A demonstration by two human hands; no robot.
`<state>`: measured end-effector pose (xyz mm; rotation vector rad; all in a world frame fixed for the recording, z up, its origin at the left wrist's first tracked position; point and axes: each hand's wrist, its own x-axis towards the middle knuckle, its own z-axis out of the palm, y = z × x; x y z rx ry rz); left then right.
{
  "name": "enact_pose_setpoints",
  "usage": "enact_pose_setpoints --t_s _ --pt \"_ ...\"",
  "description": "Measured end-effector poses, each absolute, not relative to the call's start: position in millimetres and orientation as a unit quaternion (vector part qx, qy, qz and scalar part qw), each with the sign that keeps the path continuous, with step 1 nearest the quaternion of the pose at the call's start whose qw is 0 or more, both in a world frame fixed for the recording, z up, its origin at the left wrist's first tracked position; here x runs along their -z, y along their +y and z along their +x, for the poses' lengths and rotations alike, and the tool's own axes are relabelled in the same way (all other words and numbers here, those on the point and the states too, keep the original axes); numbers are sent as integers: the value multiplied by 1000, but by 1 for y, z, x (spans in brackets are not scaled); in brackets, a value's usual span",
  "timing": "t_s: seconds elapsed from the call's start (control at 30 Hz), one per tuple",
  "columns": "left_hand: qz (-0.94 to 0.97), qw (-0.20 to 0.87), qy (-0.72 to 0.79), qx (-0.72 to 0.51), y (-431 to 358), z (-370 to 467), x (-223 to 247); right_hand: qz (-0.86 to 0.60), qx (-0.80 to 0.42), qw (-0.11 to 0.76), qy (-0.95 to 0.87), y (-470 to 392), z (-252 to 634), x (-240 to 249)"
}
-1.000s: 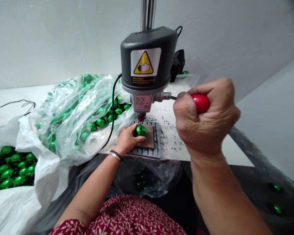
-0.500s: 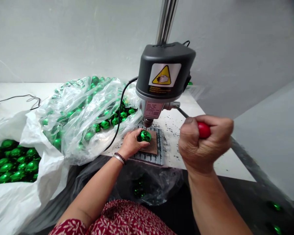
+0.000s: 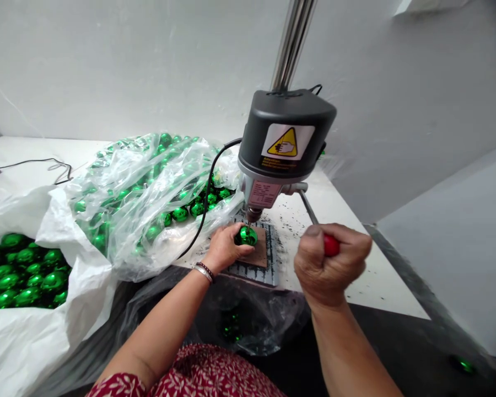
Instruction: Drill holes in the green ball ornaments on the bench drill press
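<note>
A shiny green bauble [image 3: 248,236] rests on a brown board [image 3: 258,256] under the drill press [image 3: 287,138]. My left hand [image 3: 225,247] grips the bauble from the left, thumb and fingers around its sides. The drill bit [image 3: 249,225] points down at the bauble's top; whether it has entered cannot be made out. My right hand [image 3: 333,264] is closed round the red knob [image 3: 331,245] of the press's feed lever [image 3: 308,207]. Beneath the board lies the slotted grey base [image 3: 271,271].
Clear plastic bags [image 3: 124,220] of green baubles cover the table's left side. Nearer, a white sack [image 3: 82,275] holds several more. A black cable [image 3: 207,198] hangs beside the press. Dark shavings dot the white table [image 3: 334,220]. One bauble [image 3: 465,365] lies on the floor at right.
My right hand has come down and slightly left with the lever, which now slopes more steeply. My left hand still holds the bauble under the bit. The camera view has shifted a little.
</note>
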<state>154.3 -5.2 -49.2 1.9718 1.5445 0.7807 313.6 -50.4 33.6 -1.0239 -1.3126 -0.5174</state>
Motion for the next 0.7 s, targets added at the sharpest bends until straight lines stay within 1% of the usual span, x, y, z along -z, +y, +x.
enact_pose_setpoints --t_s 0.07,0.13,0.3,0.43,0.53,0.6,0.7 --pt "728 257 570 -282 -5 156 48 -456 226 656 -558 -47 314 -43" --pt "731 262 564 -280 -5 158 45 -464 220 667 -540 -39 315 -63" --pt "735 273 544 -299 -24 147 33 -534 131 634 -543 -17 320 -118" --pt "769 333 488 -243 -53 109 15 -564 107 629 -524 -12 321 -127" --pt "755 357 498 -234 -68 78 -2 -571 104 637 -508 -11 322 -122" --pt "736 319 539 -257 -64 64 -12 -571 109 638 -505 -11 322 -121" --pt "706 184 620 -290 -33 53 -20 -573 96 635 -510 -13 322 -120"
